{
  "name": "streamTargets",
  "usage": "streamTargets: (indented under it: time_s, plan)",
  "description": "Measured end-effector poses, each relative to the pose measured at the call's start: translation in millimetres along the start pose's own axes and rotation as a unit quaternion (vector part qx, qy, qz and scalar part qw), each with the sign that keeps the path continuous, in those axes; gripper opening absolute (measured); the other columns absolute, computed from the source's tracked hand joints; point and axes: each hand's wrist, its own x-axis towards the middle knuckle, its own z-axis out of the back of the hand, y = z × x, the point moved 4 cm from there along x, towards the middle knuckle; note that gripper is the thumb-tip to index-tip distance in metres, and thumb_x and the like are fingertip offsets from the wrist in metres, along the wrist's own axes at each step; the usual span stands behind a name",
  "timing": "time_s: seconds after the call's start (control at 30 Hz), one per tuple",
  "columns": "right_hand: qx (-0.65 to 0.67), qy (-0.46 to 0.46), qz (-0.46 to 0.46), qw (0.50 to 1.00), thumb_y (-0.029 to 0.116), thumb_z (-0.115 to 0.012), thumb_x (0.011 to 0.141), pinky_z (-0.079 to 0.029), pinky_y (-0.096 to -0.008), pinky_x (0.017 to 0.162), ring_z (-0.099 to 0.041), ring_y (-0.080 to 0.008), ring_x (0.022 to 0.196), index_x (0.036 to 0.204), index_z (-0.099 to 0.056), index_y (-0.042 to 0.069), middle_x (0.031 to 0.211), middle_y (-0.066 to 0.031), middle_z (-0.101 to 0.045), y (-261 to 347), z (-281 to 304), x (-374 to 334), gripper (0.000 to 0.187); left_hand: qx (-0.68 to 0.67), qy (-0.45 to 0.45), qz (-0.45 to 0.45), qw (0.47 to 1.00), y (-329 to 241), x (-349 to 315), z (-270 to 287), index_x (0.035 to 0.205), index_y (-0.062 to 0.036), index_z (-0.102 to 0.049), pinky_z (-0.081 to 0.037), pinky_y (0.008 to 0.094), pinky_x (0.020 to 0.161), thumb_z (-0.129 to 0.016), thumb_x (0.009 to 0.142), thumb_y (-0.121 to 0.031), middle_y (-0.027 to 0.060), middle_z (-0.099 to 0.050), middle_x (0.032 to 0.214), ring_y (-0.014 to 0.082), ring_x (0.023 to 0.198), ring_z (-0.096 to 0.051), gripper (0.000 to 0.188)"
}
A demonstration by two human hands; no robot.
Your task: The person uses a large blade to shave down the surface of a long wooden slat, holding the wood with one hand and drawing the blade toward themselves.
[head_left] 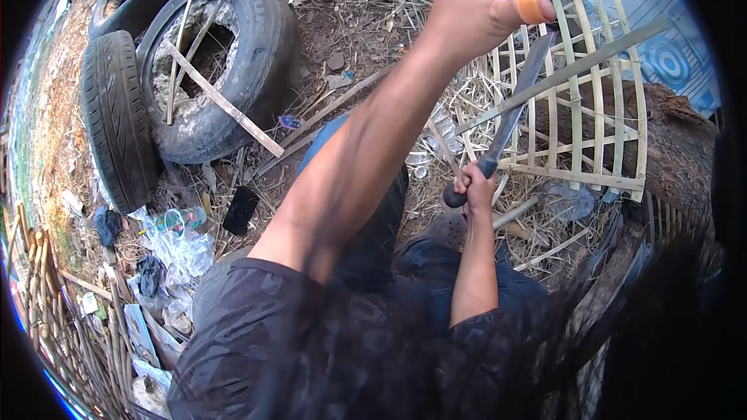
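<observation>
My right hand [476, 188] is closed round the dark handle of a machete [510, 126]. Its long grey blade slants up and to the right, and a black knob shows at the handle's lower end. A thin stick [445, 148] meets that hand; whether it is gripped too, I cannot tell. My left hand [486, 12] reaches far forward with its thumb stretched out and wrapped in an orange band [534, 9]. The picture's top edge cuts off its other fingers. A long flat bamboo strip [572, 71] crosses the blade, over a lattice of pale bamboo strips [599, 120].
Worn tyres [226, 62] stand at the upper left, with loose strips across one. A thick log [681, 148] and a blue patterned sheet [661, 47] are at the right. Plastic litter [183, 249] and a bundle of thin sticks [58, 319] lie at the lower left.
</observation>
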Motion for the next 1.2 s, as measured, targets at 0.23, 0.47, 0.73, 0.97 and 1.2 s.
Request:
streamTargets:
  time_s: [0.23, 0.47, 0.73, 0.97, 1.2]
  plan:
    - [-0.146, -0.017, -0.067, 0.987, 0.004, -0.058, 0.078, -0.039, -0.031, 0.037, -0.044, -0.0127, 0.036, 0.064, -0.049, 0.005, 0.048, -0.0018, -0.045, -44, 21, 30, 0.016, 0.056, 0.014, -0.004, 0.998, -5, 4, -4, 0.147, -0.0081, 0.01, -0.025, 0.0551, 0.111, -0.072, 0.036, -0.083, 0.0338, -0.03, 0.139, 0.0438, 0.134, -0.03, 0.157]
    - [-0.112, -0.014, -0.034, 0.993, 0.003, -0.058, 0.076, -0.038, -0.0281, 0.036, -0.045, -0.0119, 0.036, 0.073, -0.053, 0.002, 0.049, -0.0017, -0.047, -24, 7, 21, 0.006, 0.119, 0.169, 0.08, 0.975, 24, -8, -27, 0.148, -0.0122, 0.013, -0.024, 0.0579, 0.111, -0.071, 0.044, -0.081, 0.0345, -0.017, 0.146, 0.0425, 0.138, -0.023, 0.151]
    - [-0.163, -0.037, -0.013, 0.986, 0.005, -0.059, 0.074, -0.038, -0.0281, 0.036, -0.047, -0.0119, 0.036, 0.062, -0.052, 0.002, 0.049, -0.0032, -0.05, -23, 6, 13, 0.014, 0.177, 0.134, 0.126, 0.967, 58, -19, -46, 0.147, -0.0041, -0.003, -0.036, 0.0541, 0.107, -0.088, 0.061, -0.043, 0.0252, -0.042, 0.122, 0.0468, 0.125, -0.042, 0.127]
    - [-0.253, -0.051, 0.066, 0.964, 0.012, -0.063, 0.071, -0.043, -0.0343, 0.044, -0.054, -0.0176, 0.043, 0.058, -0.056, 0.0, 0.05, -0.0071, -0.055, -18, 7, 7, 0.018, 0.189, 0.1, 0.097, 0.972, 67, -10, -38, 0.117, 0.0038, -0.05, -0.051, 0.029, 0.065, -0.079, 0.075, -0.032, 0.012, -0.06, 0.088, 0.018, 0.077, -0.061, 0.063]
    - [-0.314, -0.054, 0.144, 0.937, 0.021, -0.067, 0.069, -0.047, -0.0399, 0.056, -0.061, -0.0283, 0.054, 0.062, -0.06, -0.001, 0.056, -0.0151, -0.06, 14, -2, -8, 0.024, 0.045, -0.069, 0.055, 0.995, 10, -20, -36, 0.062, -0.016, -0.042, -0.02, 0.0229, 0.036, -0.058, 0.093, -0.022, -0.0063, -0.034, 0.046, 0.0043, 0.038, -0.029, 0.035]
